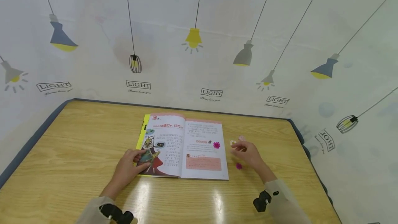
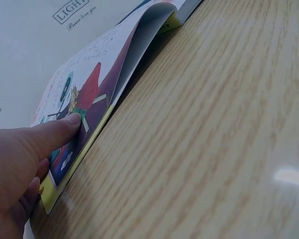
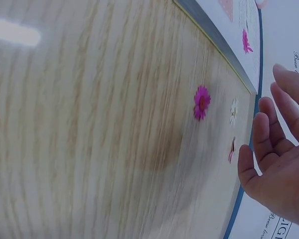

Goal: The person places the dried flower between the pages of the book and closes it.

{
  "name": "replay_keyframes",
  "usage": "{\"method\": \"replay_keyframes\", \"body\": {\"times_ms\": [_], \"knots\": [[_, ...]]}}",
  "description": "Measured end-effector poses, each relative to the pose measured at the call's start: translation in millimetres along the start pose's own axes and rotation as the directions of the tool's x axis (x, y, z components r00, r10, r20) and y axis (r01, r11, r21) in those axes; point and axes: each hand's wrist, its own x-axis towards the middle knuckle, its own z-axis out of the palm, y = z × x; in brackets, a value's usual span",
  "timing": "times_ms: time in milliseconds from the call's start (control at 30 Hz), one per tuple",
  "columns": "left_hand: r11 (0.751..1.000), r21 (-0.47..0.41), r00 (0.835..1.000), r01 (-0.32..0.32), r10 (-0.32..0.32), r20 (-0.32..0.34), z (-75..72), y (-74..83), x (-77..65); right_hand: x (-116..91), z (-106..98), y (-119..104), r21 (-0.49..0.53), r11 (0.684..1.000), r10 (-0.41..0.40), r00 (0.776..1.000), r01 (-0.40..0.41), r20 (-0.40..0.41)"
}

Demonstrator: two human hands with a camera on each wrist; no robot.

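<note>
An open book (image 1: 202, 151) with colourful printed pages lies on the wooden table. At its left edge my left hand (image 1: 129, 165) grips the book, thumb on the illustrated page and the other fingers curled at the edge, partly hidden. On the right page rests a magenta flower (image 1: 216, 145). My right hand (image 1: 247, 153) hovers right of the book, fingers loosely bent and holding nothing in the right wrist view. Close to its fingertips is a white daisy (image 1: 233, 142), with a pale pink flower (image 1: 241, 138) behind. Another magenta flower (image 3: 202, 102) lies nearer me on the table.
The wooden table (image 1: 77, 141) has a dark blue border along its back and right edges. Beyond it stands a pale wall (image 1: 174, 75) printed with hanging lamps and the word LIGHT. Black wrist devices (image 1: 262, 200) sit on both sleeves.
</note>
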Motion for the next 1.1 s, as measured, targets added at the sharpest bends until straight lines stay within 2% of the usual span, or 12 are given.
{"method": "replay_keyframes", "body": {"times_ms": [233,600,900,1100], "knots": [[1.0,-0.004,1.0,0.001,-0.001,0.003,0.0,-1.3,-1.4,-12.6,-6.5,5.5,0.005,1.0,0.015,1.0,-0.015,0.005],[1.0,-0.013,1.0,-0.017,0.017,-0.008,1.2,-2.0,-0.1,-31.3,-9.7,28.7,0.01,0.998,0.064,0.997,-0.064,-0.032],[0.998,-0.01,0.998,-0.056,0.056,-0.033,3.0,-6.0,0.4,-41.0,-3.1,42.6,0.018,0.99,0.139,0.988,-0.138,-0.059],[0.998,-0.005,0.997,-0.063,0.063,-0.037,2.0,-6.5,-0.3,-44.8,3.8,45.0,0.025,0.988,0.156,0.982,-0.154,-0.109]]}}
